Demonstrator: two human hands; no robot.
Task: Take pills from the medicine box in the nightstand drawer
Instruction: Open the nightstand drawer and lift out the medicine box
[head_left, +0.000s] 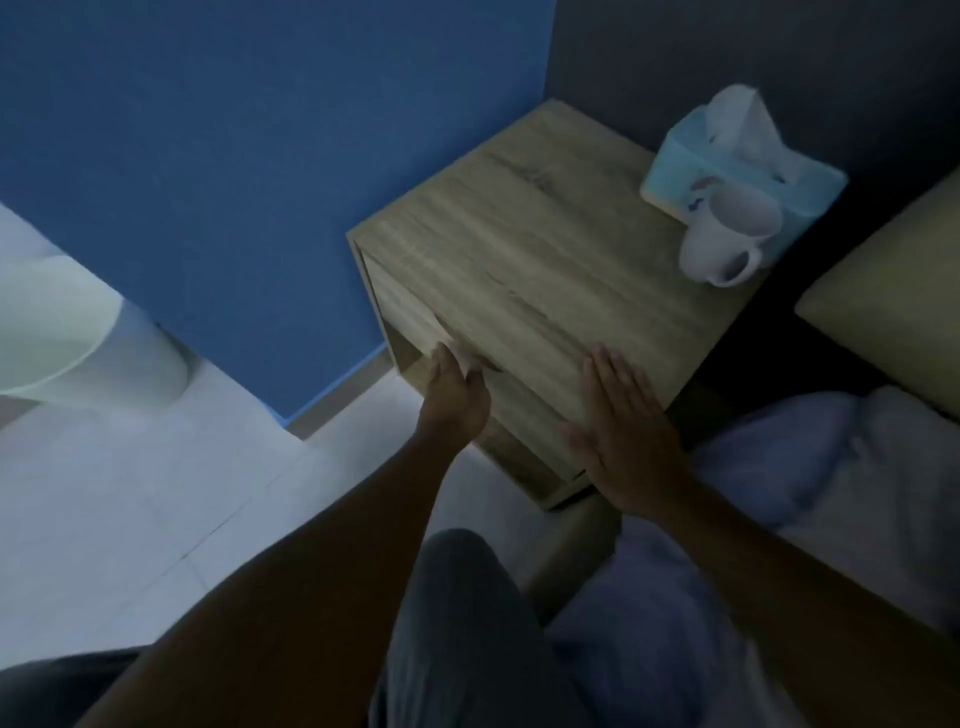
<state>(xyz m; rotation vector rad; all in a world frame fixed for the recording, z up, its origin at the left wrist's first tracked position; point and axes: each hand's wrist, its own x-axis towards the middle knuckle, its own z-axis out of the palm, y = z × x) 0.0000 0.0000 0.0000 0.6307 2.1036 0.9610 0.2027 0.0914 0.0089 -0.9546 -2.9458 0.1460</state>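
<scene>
I see the nightstand (545, 249) from above, a wood-grain cube set in the corner against the blue wall (234, 182). Its drawer (415, 317) sits at the top of the front face, under the top panel, and looks closed or nearly so; I cannot see inside it, so the medicine box is hidden from me.

My left hand (457, 395) is at the drawer's front, at the nightstand's near-left edge. The fingers (451, 357) curl up over the drawer's lower lip, bunched together, hooked on the edge rather than pinching it. Something pale shows at the fingertips, but the light is too dim for me to tell what it is.

My right hand (623, 431) lies flat on the nightstand's top at the near corner, palm down, fingers straight and slightly fanned, holding nothing.

At the far right corner of the nightstand stands a white mug (722, 239), handle toward me. Just behind it, touching or almost touching, is a pale blue tissue box (675, 171) with a tissue (748, 119) standing up out of it.

Right of the nightstand lies a bed with a yellowish pillow (893, 301) and pale bedding (831, 457). Left of the nightstand is white tiled floor (130, 493), with a pale rounded object (57, 332) beyond it that I cannot identify. My knee (467, 623), in grey cloth, is below the nightstand.
</scene>
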